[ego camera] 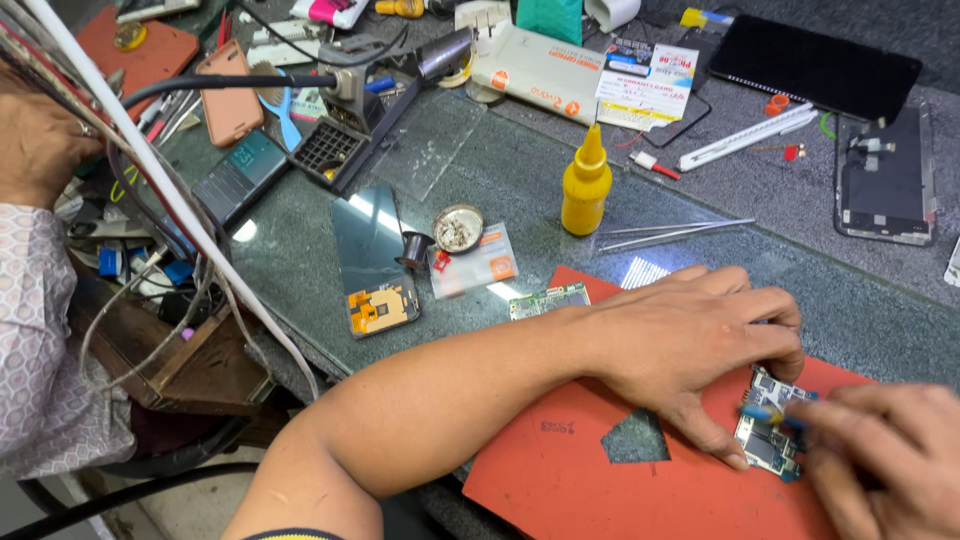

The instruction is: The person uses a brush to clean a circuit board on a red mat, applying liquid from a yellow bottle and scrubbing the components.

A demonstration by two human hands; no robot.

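A small circuit board (pixel 768 432), pale with dark chips and blue edges, lies on a red rubber mat (pixel 560 470) at the lower right of the desk (pixel 500 190). The left hand (pixel 700 340) reaches across the mat and presses down on the board, its fingers closed about the board's upper edge and its thumb laid flat beside it. The right hand (pixel 880 455), cut off by the frame's corner, pinches a thin blue-tipped tool (pixel 765 412) against the board; the tool's shape is hard to make out.

The mat is matte, with a jagged hole showing the desk's speckled grey-green stone beneath glass. Nearby stand a glossy yellow squeeze bottle (pixel 586 183) with a cone nozzle, steel tweezers (pixel 675 233), a round metal tin (pixel 458 227), a second green board (pixel 548 300) and a dark phone screen (pixel 372 262) with an orange flex. Farther back lie a white carton (pixel 535 70) and a black panel (pixel 815 60).

At the left edge, another person's hand (pixel 35 140) and patterned sleeve (pixel 40 330) sit among tangled cables (pixel 170 220).
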